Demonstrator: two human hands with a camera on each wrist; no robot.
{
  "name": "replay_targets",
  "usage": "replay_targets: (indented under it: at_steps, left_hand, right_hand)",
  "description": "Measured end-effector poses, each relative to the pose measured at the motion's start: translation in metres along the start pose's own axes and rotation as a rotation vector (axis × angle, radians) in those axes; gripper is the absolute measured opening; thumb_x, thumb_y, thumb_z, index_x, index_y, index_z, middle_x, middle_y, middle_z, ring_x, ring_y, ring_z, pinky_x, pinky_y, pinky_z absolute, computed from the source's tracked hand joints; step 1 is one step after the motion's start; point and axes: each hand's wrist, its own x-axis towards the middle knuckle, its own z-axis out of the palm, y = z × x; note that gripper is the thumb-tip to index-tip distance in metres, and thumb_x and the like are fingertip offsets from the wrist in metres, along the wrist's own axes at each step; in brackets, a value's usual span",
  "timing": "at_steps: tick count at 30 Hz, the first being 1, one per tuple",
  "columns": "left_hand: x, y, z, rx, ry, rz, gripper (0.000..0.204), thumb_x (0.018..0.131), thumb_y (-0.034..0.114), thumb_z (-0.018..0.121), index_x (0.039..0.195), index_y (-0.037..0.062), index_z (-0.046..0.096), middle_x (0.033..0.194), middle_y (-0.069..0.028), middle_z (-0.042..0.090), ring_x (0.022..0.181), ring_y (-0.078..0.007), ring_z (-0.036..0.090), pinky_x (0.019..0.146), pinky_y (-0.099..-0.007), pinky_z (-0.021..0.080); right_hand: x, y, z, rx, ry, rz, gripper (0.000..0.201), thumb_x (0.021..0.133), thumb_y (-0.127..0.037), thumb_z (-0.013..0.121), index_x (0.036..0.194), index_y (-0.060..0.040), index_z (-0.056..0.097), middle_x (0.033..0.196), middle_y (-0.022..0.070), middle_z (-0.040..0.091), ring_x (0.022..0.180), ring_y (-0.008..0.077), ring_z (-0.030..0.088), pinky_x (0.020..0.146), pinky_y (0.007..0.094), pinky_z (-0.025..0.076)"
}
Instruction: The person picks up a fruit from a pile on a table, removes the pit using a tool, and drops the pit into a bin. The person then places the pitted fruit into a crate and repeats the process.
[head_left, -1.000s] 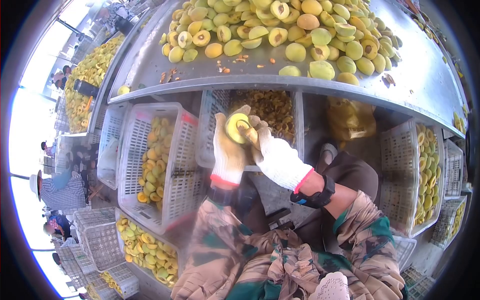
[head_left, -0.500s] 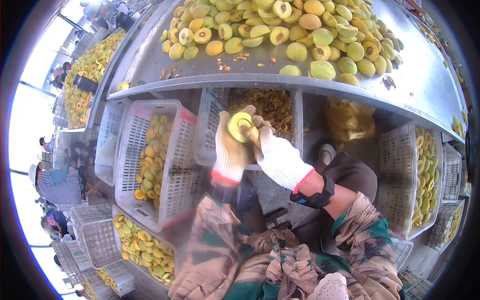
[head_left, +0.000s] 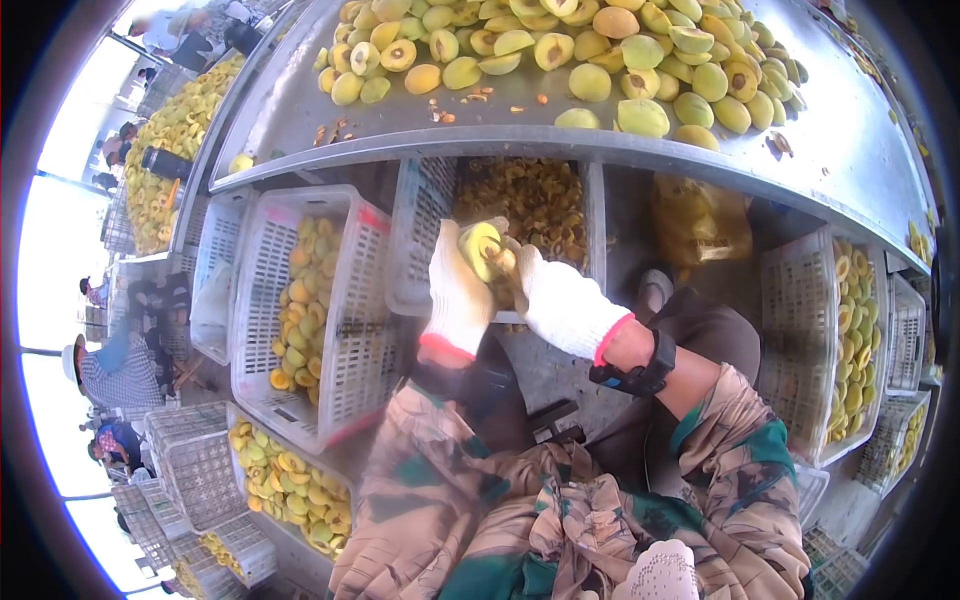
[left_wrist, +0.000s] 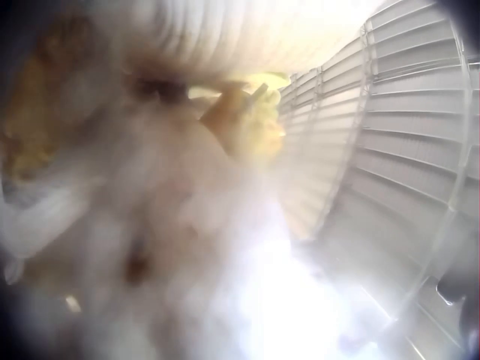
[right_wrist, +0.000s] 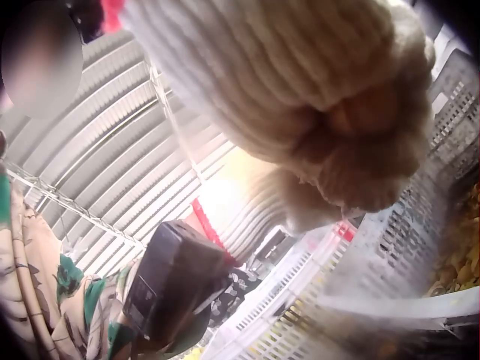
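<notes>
My left hand (head_left: pixel 462 268), in a white knit glove, grips a yellow-green halved fruit (head_left: pixel 480 245) with its cut face up. Against that face my gloved right hand (head_left: pixel 522 270) curls its fingers and pinches a small brown piece (head_left: pixel 505 262); whether it is a pit or a tool I cannot tell. Both hands hover over a white basket (head_left: pixel 415 245) of brownish pits and scraps under the table's edge. The left wrist view is blurred and shows glove and a bit of yellow fruit (left_wrist: pixel 262 112). In the right wrist view the glove (right_wrist: pixel 315 90) fills the top.
A steel table (head_left: pixel 400 125) above holds a heap of whole and halved yellow fruit (head_left: pixel 640 70). White slatted baskets with fruit halves stand at left (head_left: pixel 300 300) and right (head_left: pixel 850 330). A yellow bag (head_left: pixel 700 225) lies under the table. People sit at far left (head_left: pixel 110 370).
Both hands stay together on the fruit and have edged slightly up over the scrap basket; the fruit's cut face has tilted a little. The holds are unchanged.
</notes>
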Motion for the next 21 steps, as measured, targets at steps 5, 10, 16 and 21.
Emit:
replay_targets:
  at_steps: [5,10,16,21]
  left_hand:
    - [-0.005,0.001,0.006,0.105,0.076,0.058,0.056,0.106,0.043,0.033,0.108,-0.0049,0.063,0.091,-0.0131,0.066,0.083,-0.0223,0.064,0.078,-0.0333,0.054]
    - [0.001,0.003,0.002,0.223,0.020,0.037,0.052,0.107,0.038,0.034,0.104,-0.0049,0.063,0.089,-0.0136,0.067,0.080,-0.0214,0.065,0.078,-0.0324,0.054]
    - [0.018,0.014,-0.010,0.284,-0.079,-0.199,0.053,0.106,0.042,0.036,0.106,-0.0045,0.062,0.090,-0.0141,0.067,0.085,-0.0235,0.065,0.082,-0.0361,0.054]
    - [0.003,-0.003,0.010,-0.043,-0.068,0.088,0.055,0.106,0.044,0.036,0.113,-0.0042,0.061,0.097,-0.0153,0.064,0.089,-0.0264,0.062,0.084,-0.0401,0.054]
  right_hand:
    - [-0.004,-0.003,0.006,0.042,0.069,-0.002,0.022,0.096,-0.019,0.052,0.104,0.0003,0.047,0.075,0.0256,0.065,0.069,0.0444,0.065,0.060,0.0516,0.052]
    - [-0.005,0.006,0.001,-0.018,-0.009,0.015,0.026,0.094,-0.020,0.053,0.107,0.0017,0.048,0.080,0.0268,0.066,0.075,0.0458,0.065,0.065,0.0534,0.052]
    - [-0.006,0.006,-0.002,0.033,-0.068,0.082,0.027,0.094,-0.021,0.052,0.108,0.0022,0.049,0.085,0.0277,0.067,0.079,0.0466,0.066,0.068,0.0540,0.053]
    - [-0.004,-0.003,0.019,0.092,0.151,0.096,0.030,0.094,-0.021,0.052,0.111,0.0032,0.045,0.079,0.0264,0.066,0.072,0.0458,0.065,0.062,0.0535,0.052]
